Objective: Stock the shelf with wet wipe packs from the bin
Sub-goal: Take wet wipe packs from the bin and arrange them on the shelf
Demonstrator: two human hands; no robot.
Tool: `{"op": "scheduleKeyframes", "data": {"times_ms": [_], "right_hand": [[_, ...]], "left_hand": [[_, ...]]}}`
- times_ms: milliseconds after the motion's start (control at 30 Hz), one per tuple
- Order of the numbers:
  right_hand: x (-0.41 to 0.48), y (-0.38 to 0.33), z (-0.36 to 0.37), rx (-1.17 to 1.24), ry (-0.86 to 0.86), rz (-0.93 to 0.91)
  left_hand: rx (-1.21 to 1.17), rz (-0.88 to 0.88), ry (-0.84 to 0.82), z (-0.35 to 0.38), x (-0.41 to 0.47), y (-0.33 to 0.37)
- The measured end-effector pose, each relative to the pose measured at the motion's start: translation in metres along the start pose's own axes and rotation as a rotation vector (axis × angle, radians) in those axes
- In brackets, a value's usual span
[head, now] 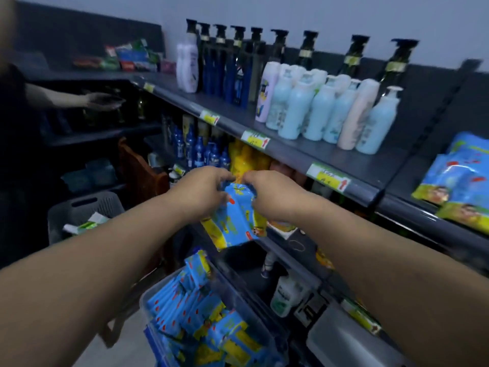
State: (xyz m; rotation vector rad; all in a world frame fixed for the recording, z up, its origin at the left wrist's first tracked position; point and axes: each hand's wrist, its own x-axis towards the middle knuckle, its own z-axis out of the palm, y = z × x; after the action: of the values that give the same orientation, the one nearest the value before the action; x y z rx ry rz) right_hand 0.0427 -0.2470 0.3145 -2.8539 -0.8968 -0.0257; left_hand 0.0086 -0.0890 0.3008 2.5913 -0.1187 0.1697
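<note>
The wet wipe pack hangs just above the bin. Both hands hold it by its top edge: the left hand and the right hand each pinch an upper corner, close together. I judge this to be the carry step, with the pack lifted out but not yet shelved. Up and right of the bin, matching packs (same blue wrapper) lie on the shelf. The next move probably calls for swinging this one across and laying it flat beside them.

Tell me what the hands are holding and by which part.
The left hand and right hand both grip one blue wet wipe pack by its top end, one at each corner.
</note>
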Motion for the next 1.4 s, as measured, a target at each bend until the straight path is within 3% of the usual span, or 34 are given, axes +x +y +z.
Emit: {"op": "scheduleKeyframes", "data": {"times_ms": [267, 533, 833, 967, 1100, 1267, 1400], "right_hand": [[-0.05, 0.019, -0.06, 0.094, 0.149, 0.102], [-0.09, 0.058, -0.119, 0.33, 0.459, 0.116], [-0.149, 0.163, -0.161, 0.537, 0.521, 0.207], [-0.18, 0.2, -0.18, 0.595, 0.615, 0.141], [-0.209, 0.228, -0.201, 0.477, 0.705, 0.129], [-0.256, 0.274, -0.221, 0.251, 0.699, 0.312], [-0.302, 0.324, -0.23, 0.399, 0.84, 0.516]], "left_hand": [[0.046, 0.063, 0.02, -0.025, -0.002, 0.066], [-0.112, 0.126, 0.138, -0.058, 0.006, 0.142], [-0.35, 0.153, 0.233, -0.033, 0.034, 0.245], [-0.382, 0.195, 0.209, -0.018, 0.044, 0.298], [-0.369, 0.26, 0.179, 0.005, 0.054, 0.351], [-0.456, 0.337, 0.128, 0.039, 0.067, 0.415], [-0.526, 0.354, 0.121, 0.063, 0.075, 0.463]]}}
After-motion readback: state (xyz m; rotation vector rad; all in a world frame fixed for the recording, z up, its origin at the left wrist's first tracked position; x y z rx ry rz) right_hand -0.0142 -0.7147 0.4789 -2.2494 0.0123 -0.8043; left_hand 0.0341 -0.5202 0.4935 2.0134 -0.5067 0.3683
